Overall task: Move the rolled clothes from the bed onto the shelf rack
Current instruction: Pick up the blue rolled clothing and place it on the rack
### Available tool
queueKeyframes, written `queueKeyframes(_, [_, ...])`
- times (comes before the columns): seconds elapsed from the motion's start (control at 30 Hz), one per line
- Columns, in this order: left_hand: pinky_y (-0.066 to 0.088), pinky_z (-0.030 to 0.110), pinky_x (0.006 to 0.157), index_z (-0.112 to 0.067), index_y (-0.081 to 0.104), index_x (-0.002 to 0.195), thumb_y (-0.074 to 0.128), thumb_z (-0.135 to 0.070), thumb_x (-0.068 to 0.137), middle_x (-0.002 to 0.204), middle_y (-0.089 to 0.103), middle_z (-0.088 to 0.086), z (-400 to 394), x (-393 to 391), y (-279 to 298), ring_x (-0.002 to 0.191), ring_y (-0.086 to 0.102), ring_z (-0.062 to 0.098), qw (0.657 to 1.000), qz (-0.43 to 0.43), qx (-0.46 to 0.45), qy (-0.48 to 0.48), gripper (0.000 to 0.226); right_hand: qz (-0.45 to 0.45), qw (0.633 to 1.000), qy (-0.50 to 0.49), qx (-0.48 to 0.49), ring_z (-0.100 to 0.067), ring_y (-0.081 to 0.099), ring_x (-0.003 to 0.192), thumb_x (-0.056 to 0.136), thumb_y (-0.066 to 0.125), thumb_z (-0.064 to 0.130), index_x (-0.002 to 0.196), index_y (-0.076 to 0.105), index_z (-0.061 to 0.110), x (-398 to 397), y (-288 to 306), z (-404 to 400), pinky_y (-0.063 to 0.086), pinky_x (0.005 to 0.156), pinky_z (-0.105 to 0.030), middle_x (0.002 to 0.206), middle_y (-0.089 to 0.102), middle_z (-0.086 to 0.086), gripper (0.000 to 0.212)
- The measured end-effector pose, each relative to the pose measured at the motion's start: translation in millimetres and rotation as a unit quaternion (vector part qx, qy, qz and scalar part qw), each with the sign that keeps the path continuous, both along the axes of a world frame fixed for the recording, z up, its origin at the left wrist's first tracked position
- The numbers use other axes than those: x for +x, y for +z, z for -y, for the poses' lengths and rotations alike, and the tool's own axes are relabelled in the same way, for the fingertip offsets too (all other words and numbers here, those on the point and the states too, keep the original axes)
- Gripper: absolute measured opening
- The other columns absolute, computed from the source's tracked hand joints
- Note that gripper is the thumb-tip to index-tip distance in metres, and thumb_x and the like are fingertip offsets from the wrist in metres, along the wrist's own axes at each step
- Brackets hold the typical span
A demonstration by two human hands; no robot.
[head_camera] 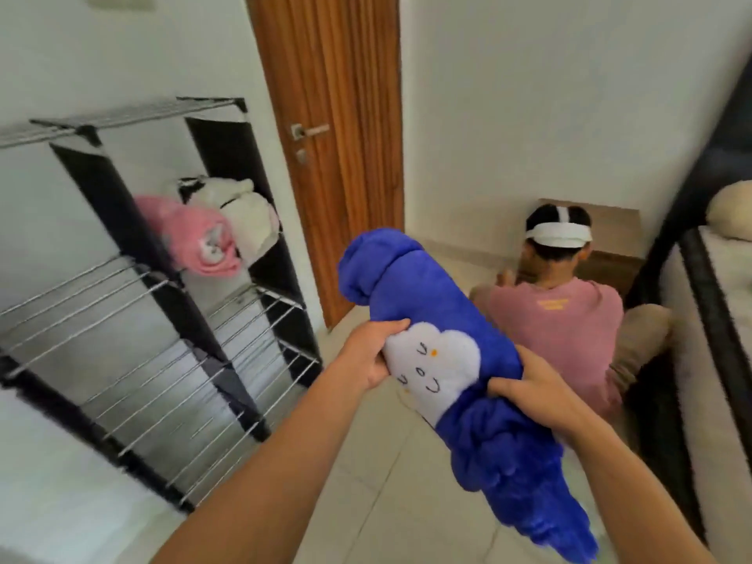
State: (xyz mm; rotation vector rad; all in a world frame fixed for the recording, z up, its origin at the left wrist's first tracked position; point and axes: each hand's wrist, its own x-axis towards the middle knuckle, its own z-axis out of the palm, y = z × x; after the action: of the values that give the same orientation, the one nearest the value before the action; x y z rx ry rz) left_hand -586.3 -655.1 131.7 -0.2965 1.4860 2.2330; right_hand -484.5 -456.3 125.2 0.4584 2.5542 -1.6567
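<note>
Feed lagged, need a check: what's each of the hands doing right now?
Left hand: grips the blue rolled garment at its middle.
Right hand: grips the same roll, nearer its loose lower end.

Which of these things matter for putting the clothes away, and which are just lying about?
Part of the job:
blue roll, held in both hands
shelf rack
pink roll and white roll on it
bed

Just there:
wooden door
seated person

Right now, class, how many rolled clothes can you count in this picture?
3. A blue roll held by both hands, and a pink roll and a white roll on the shelf rack. The bed is mostly out of view.
</note>
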Motion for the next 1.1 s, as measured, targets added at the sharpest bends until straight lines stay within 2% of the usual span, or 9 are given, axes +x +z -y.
queueKeyframes(0.17, [0.054,0.048,0.089,-0.003,0.058,0.126,0.062,0.000,0.085,0.120,0.066,0.017,127.6,-13.1,4.3,0.102,0.066,0.034,0.983,-0.002,0.008,0.181,0.041,-0.016,0.988,0.151,0.010,-0.017,0.065,0.090,0.071,0.067,0.010,0.112,0.057,0.021,-75.5,10.4,107.6,0.052,0.076,-0.031,0.100,0.068,0.001,0.044])
queueKeyframes(0.3, [0.057,0.037,0.068,-0.004,0.059,0.124,0.063,-0.002,0.085,0.103,0.072,0.012,207.1,-31.3,6.4,0.086,0.069,0.026,0.954,-0.013,0.016,0.298,0.039,-0.039,0.971,0.237,-0.004,-0.018,0.064,0.093,0.067,0.066,0.017,0.112,0.057,0.022,-128.3,21.7,184.5,0.052,0.079,-0.031,0.104,0.067,0.000,0.047])
queueKeyframes(0.4, [0.055,0.035,0.067,-0.003,0.063,0.112,0.060,0.000,0.086,0.086,0.072,0.008,252.3,-56.9,11.3,0.078,0.067,0.024,0.930,-0.030,0.013,0.365,0.026,-0.054,0.957,0.285,-0.019,-0.020,0.063,0.098,0.064,0.068,0.023,0.119,0.054,0.022,-170.1,25.3,233.2,0.052,0.085,-0.036,0.110,0.064,0.000,0.057])
queueKeyframes(0.57, [0.056,0.030,0.050,-0.008,0.064,0.095,0.058,0.001,0.085,0.076,0.072,0.007,308.0,-113.5,23.8,0.061,0.068,0.023,0.888,-0.015,0.007,0.459,0.015,-0.058,0.940,0.333,-0.043,-0.014,0.060,0.094,0.072,0.071,0.023,0.117,0.052,0.025,-245.3,33.5,295.0,0.046,0.075,-0.029,0.108,0.061,0.004,0.049])
queueKeyframes(0.67, [0.057,0.036,0.063,-0.008,0.064,0.098,0.057,0.000,0.084,0.084,0.070,0.010,340.3,-144.6,32.4,0.070,0.066,0.026,0.868,-0.004,-0.001,0.497,0.017,-0.049,0.934,0.344,-0.084,-0.011,0.060,0.094,0.073,0.073,0.028,0.121,0.051,0.025,-281.9,38.2,325.0,0.045,0.070,-0.023,0.113,0.060,0.004,0.053])
queueKeyframes(0.73, [0.057,0.039,0.068,-0.008,0.064,0.098,0.056,0.002,0.083,0.091,0.070,0.011,362.5,-161.4,38.9,0.074,0.066,0.027,0.856,-0.001,-0.002,0.517,0.020,-0.043,0.933,0.343,-0.103,-0.014,0.060,0.101,0.073,0.074,0.037,0.127,0.049,0.025,-298.7,37.3,341.5,0.047,0.078,-0.026,0.117,0.058,0.004,0.061])
queueKeyframes(0.87, [0.059,0.043,0.072,-0.006,0.062,0.110,0.052,0.007,0.084,0.100,0.069,0.013,401.7,-192.9,52.9,0.077,0.066,0.028,0.855,-0.002,-0.001,0.518,0.031,-0.016,0.927,0.301,-0.225,-0.014,0.064,0.096,0.081,0.071,0.033,0.125,0.053,0.019,-314.5,24.3,357.7,0.050,0.078,-0.028,0.106,0.065,0.001,0.050])
queueKeyframes(1.0, [0.054,0.045,0.075,-0.004,0.062,0.092,0.047,0.009,0.088,0.088,0.066,0.011,425.9,-226.6,64.4,0.069,0.062,0.027,0.872,-0.002,-0.008,0.489,0.020,0.094,0.909,0.260,-0.312,-0.021,0.058,0.110,0.078,0.067,0.047,0.125,0.054,0.026,-314.8,-13.1,364.8,0.047,0.084,-0.038,0.121,0.062,0.000,0.054])
queueKeyframes(1.1, [0.060,0.040,0.055,-0.004,0.063,0.089,0.046,0.010,0.089,0.076,0.070,0.012,443.7,-245.8,66.7,0.063,0.066,0.028,0.874,-0.007,-0.008,0.486,0.022,0.157,0.890,0.266,-0.335,-0.026,0.057,0.112,0.069,0.064,0.056,0.125,0.052,0.030,-312.0,-30.7,380.1,0.051,0.082,-0.044,0.123,0.061,0.000,0.063])
